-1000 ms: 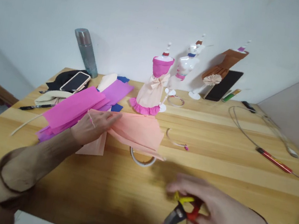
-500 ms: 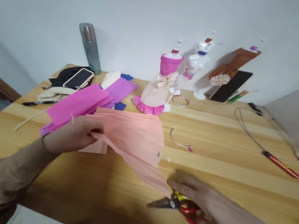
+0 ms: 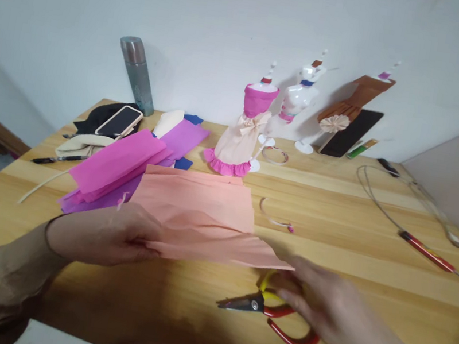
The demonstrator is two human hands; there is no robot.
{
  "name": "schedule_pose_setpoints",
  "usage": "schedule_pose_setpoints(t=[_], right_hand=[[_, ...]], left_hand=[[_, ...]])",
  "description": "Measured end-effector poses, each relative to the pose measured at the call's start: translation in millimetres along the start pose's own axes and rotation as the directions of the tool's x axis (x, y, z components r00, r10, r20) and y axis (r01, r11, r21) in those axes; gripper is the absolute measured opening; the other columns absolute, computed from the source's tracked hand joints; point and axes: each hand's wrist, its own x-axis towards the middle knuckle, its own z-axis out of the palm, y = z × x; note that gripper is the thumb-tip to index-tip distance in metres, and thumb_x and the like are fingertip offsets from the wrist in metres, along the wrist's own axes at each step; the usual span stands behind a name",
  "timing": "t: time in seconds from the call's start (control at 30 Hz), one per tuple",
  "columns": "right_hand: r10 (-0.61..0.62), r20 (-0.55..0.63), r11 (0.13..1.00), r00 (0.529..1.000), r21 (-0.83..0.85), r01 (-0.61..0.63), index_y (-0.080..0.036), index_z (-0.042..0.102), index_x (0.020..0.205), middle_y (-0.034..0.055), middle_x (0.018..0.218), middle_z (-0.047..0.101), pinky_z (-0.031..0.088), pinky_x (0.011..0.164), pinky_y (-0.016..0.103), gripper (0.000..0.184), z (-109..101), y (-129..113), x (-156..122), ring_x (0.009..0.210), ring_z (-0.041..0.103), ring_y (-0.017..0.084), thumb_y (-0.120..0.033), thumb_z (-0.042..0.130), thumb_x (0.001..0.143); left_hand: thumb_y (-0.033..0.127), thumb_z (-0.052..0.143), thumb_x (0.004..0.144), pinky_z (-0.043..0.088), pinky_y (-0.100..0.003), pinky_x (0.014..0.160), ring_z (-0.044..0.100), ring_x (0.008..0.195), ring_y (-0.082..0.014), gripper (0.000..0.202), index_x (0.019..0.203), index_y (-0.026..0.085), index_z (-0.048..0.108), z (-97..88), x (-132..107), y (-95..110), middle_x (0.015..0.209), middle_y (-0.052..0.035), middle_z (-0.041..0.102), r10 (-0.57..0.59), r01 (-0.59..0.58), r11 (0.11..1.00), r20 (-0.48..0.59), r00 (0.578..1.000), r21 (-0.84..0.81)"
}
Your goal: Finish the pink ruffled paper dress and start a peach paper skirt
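Observation:
My left hand [image 3: 115,235] pinches the near left edge of a peach crepe paper sheet [image 3: 206,209]. The sheet is wrinkled along its near side, and a narrow corner reaches right toward my right hand [image 3: 322,303]. A pair of scissors [image 3: 252,303] with red and yellow handles lies on the table under that hand, blades pointing left. The fingers of my right hand are apart beside the handles and the paper's tip; whether they touch either is unclear. Behind the sheet stands a small dress form [image 3: 260,104] wearing a pink and cream dress.
Pink and purple sheets [image 3: 118,160] are piled at the left, near a phone [image 3: 119,121] and a bottle [image 3: 138,76]. More dress forms [image 3: 299,99] stand at the back. A red tool with a cord [image 3: 426,251] lies at the right on the wooden table [image 3: 350,261].
My left hand has come down and nearer with the paper's edge. My right hand has loosened from the scissors, whose handles now show more fully, and its fingers are nearer the paper's right corner.

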Motion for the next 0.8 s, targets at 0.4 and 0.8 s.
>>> schedule_pose_setpoints(t=[0.4, 0.8], right_hand=[[0.118, -0.340, 0.823, 0.933, 0.559, 0.100, -0.023, 0.073, 0.088, 0.0053, 0.096, 0.073, 0.054, 0.082, 0.035, 0.018, -5, -12, 69, 0.090, 0.067, 0.020, -0.039, 0.070, 0.080], [0.249, -0.366, 0.506, 0.897, 0.838, 0.202, -0.020, 0.066, 0.065, -0.0025, 0.061, 0.063, 0.048, 0.061, 0.027, 0.019, -24, -29, 136, 0.058, 0.058, 0.013, -0.036, 0.077, 0.068]], left_hand=[[0.033, 0.052, 0.089, 0.024, -0.022, 0.047, 0.032, 0.050, -0.0078, 0.039, 0.057, 0.018, 0.038, -20.0, -3, -1, 0.053, 0.0050, 0.035, -0.130, 0.134, 0.991, -0.193, 0.973, 0.004], [0.039, 0.070, 0.074, 0.038, -0.019, 0.048, 0.048, 0.052, -0.0091, 0.024, 0.069, 0.017, 0.064, -57.4, -13, -34, 0.058, 0.0022, 0.058, -0.483, 0.176, 0.843, -0.570, 0.665, -0.509]])
